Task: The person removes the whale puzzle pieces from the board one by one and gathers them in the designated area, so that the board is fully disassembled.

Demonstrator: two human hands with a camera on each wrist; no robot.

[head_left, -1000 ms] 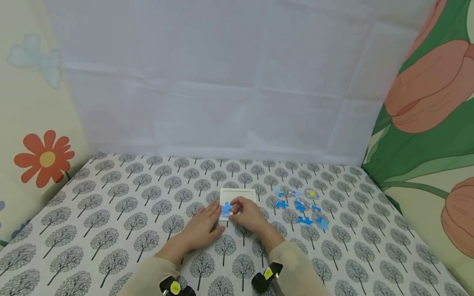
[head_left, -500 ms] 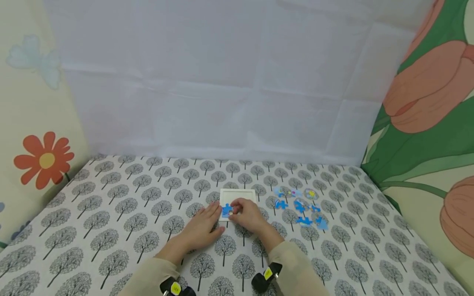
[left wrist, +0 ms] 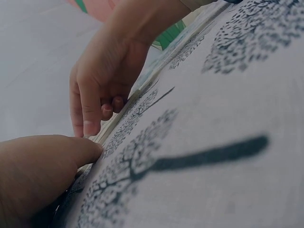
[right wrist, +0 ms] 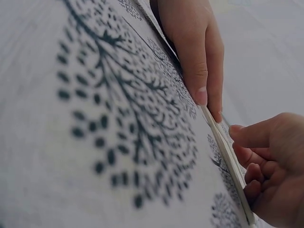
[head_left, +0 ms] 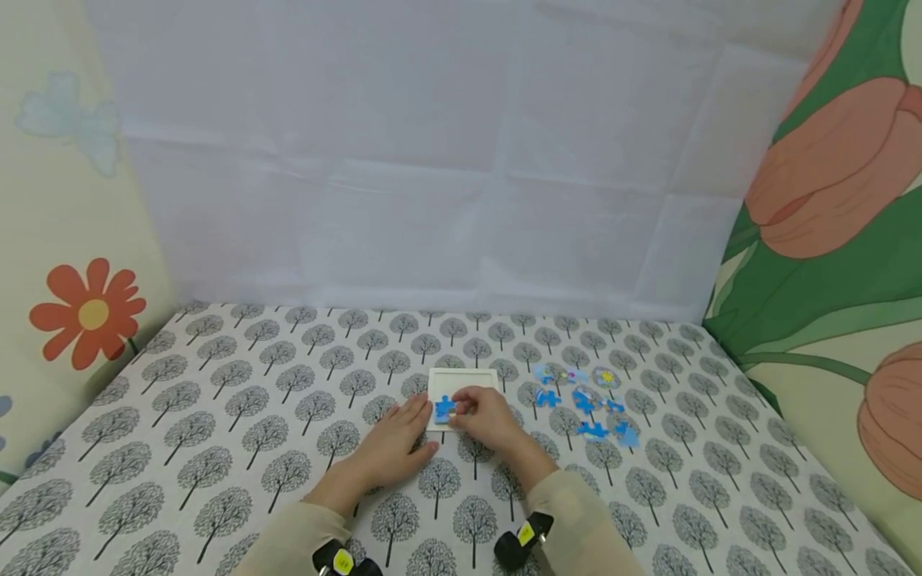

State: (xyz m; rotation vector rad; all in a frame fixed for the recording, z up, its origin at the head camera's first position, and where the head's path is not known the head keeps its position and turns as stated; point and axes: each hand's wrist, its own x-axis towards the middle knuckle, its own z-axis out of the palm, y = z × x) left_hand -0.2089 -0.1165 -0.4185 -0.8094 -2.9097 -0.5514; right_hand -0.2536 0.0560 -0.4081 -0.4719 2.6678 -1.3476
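Note:
A small white puzzle tray (head_left: 464,373) lies flat on the cloth in the head view. A blue jigsaw puzzle piece (head_left: 444,406) sits in its lower left corner. My left hand (head_left: 392,438) lies palm down with extended fingers, its fingertips at the tray's left edge. From the right, my right hand (head_left: 486,418) reaches over the tray with curled fingers, thumb and index finger pinching the right side of that piece. In the right wrist view the tray's edge (right wrist: 228,159) runs between both hands; the piece itself is hidden there.
Several loose puzzle pieces (head_left: 592,430), mostly blue, are scattered on the cloth right of the tray. One round-looking piece (head_left: 607,377) bears a yellow flower. The tree-print tablecloth (head_left: 302,456) covers the table. A white curtain (head_left: 432,200) hangs behind it.
The blue puzzle piece has shifted slightly to the right within the tray's lower left corner, with the right fingers following. My left hand has stayed in place.

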